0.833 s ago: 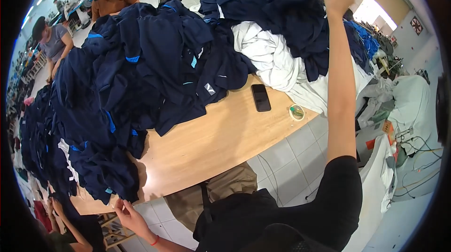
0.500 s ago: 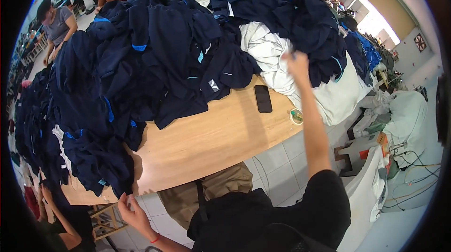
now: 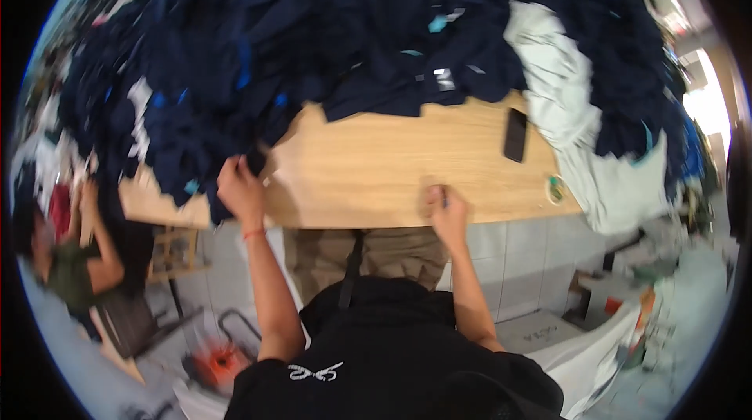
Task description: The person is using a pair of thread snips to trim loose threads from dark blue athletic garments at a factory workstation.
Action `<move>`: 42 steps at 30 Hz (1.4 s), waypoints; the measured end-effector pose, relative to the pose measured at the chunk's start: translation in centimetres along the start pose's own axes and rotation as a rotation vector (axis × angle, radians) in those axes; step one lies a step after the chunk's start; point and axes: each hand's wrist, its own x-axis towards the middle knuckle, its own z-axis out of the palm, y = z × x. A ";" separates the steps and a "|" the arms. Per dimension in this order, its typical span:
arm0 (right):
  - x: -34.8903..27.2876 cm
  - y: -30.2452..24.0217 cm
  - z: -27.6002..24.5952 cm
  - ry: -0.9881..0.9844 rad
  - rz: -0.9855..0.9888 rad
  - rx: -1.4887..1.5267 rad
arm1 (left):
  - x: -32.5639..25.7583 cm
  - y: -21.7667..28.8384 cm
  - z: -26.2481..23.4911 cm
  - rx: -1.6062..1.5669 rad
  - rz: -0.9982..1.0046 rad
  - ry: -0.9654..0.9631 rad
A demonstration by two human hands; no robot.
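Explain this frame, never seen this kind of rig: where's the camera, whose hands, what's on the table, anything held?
There is no machine here. A person wears a wide fisheye camera on the head, looking down, so straight edges bend and their own arms come in from the bottom. The left hand grips the edge of a big pile of navy garments that covers most of the wooden table. The right hand rests on the table's near edge with something small and dark at the fingers; the blur hides what it is. Also on the table: a black phone, a small round thing and white cloth. Another person is at lower left.
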 end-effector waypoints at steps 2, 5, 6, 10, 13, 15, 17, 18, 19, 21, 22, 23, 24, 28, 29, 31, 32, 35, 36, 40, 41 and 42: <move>1.2 1.5 0.4 0.017 0.122 0.170 | 0.7 -0.2 0.2 -0.109 -0.121 0.097; 1.9 2.5 1.4 0.101 0.062 0.149 | 1.1 4.0 -1.7 -0.275 -0.144 0.216; 2.1 2.5 1.6 0.132 0.038 0.150 | 1.0 5.5 -2.7 -0.367 -0.161 0.200; 1.7 2.2 2.3 0.189 0.055 0.302 | -2.2 15.7 -7.9 -0.881 0.014 -0.138; 1.4 1.2 2.1 0.197 0.133 0.415 | -6.3 18.6 -8.2 -1.278 -0.018 -0.569; 1.8 1.6 1.9 0.247 0.114 0.436 | -6.4 18.5 -7.3 -1.042 -0.093 -0.509; 1.8 2.0 1.4 0.265 0.030 0.490 | -7.1 14.6 -1.7 -0.908 -0.244 -0.310; 1.7 2.4 0.9 0.285 0.066 0.502 | -7.1 12.6 -0.9 -0.765 -0.363 -0.400; 1.8 2.5 1.0 0.296 0.095 0.524 | -7.9 10.4 0.0 -0.750 -0.357 -0.353; 2.2 2.8 1.5 0.297 0.086 0.517 | -8.8 9.2 -1.1 -0.922 -0.539 -0.489; 2.3 2.7 1.8 0.276 0.062 0.522 | -9.8 8.2 -1.1 -0.967 -0.456 -0.507; 2.2 2.3 1.7 0.280 0.077 0.512 | -10.8 7.6 -1.7 -1.007 -0.381 -0.522; 2.1 1.5 1.2 0.231 0.068 0.458 | -11.2 7.9 -2.6 -1.008 -0.391 -0.542; 2.2 1.7 0.0 0.174 0.105 0.463 | -12.4 7.9 -4.5 -0.565 -0.041 -0.590; 2.4 1.3 -0.3 0.112 0.141 0.511 | -12.7 7.8 -4.6 -0.464 -0.014 -0.556; 2.4 0.3 -0.6 0.130 0.190 0.529 | -13.1 7.9 -4.7 -0.485 -0.095 -0.470; 2.7 -0.2 -0.7 0.174 0.170 0.438 | -12.6 8.3 -4.5 -0.496 -0.123 -0.427; 4.7 0.7 0.0 0.187 0.121 0.346 | -10.9 9.8 -3.6 -0.464 -0.126 -0.386; 5.2 0.9 0.2 0.156 0.094 0.344 | -10.8 9.5 -2.3 -0.362 -0.084 -0.429; 5.9 -0.3 -0.6 0.021 0.241 0.373 | -9.7 8.5 -0.9 -0.405 -0.240 -0.567; 4.9 -2.7 -1.2 -0.029 0.282 0.585 | -9.7 7.8 -1.5 -0.574 -0.393 -0.533; 4.0 -5.0 -2.6 -0.062 0.325 0.790 | -9.8 7.6 -1.9 -0.835 -0.679 -0.564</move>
